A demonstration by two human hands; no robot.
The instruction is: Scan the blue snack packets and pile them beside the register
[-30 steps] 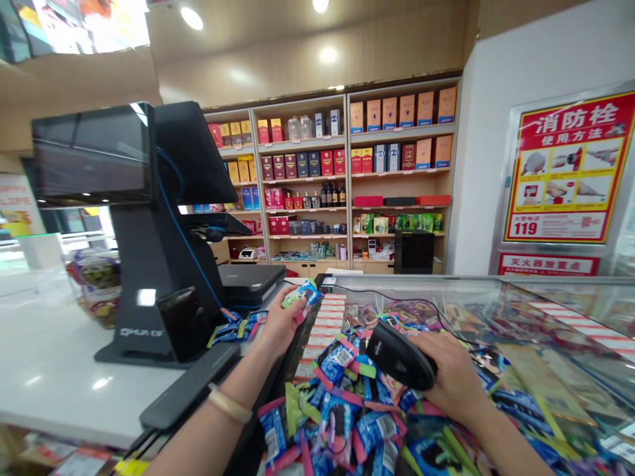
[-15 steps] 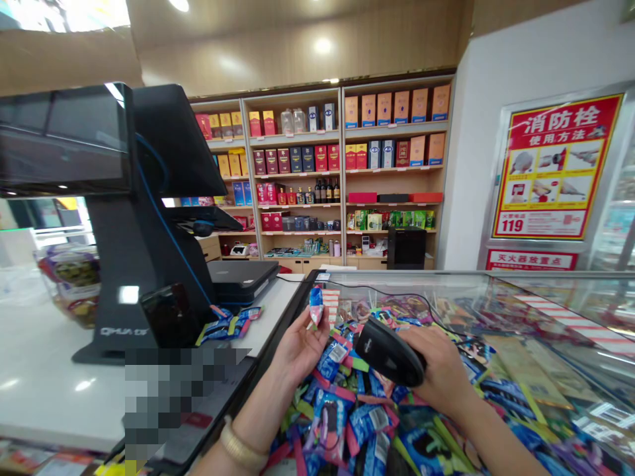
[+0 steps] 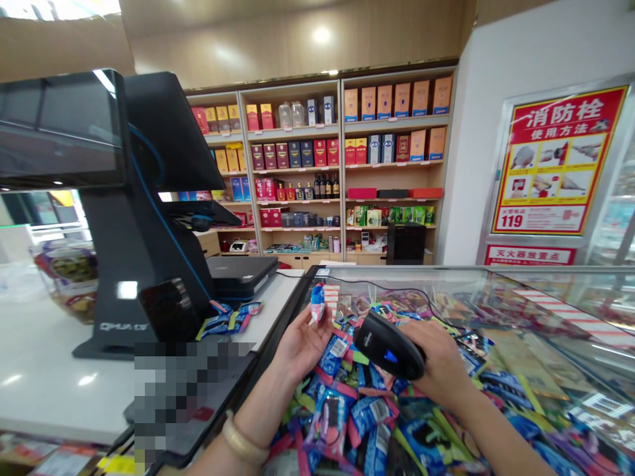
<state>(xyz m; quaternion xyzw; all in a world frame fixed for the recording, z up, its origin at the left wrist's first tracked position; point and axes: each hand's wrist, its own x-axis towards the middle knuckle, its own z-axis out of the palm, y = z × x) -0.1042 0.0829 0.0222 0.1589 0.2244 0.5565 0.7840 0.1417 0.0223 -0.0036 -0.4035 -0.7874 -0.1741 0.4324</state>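
My left hand (image 3: 303, 340) pinches a small blue and pink snack packet (image 3: 318, 303) upright between thumb and fingers. My right hand (image 3: 439, 360) is wrapped round the handle of a black barcode scanner (image 3: 389, 345), whose head points left toward the packet. A blue light glows on top of the scanner. Beneath both hands lies a heap of similar blue, pink and green packets (image 3: 330, 413), several with barcodes showing. A black cable (image 3: 377, 285) runs across the glass behind the scanner.
On the white counter (image 3: 40, 390) at left stands a black point-of-sale terminal (image 3: 143, 231), with a few packets (image 3: 231, 320) by its base. A glass-topped case (image 3: 496, 297) extends right. Shelves of boxed goods (image 3: 297, 155) line the back wall.
A blue light now shows on the scanner, which was dark before. Both hands keep nearly the same place, with the packet and scanner still held. The view has shifted slightly.
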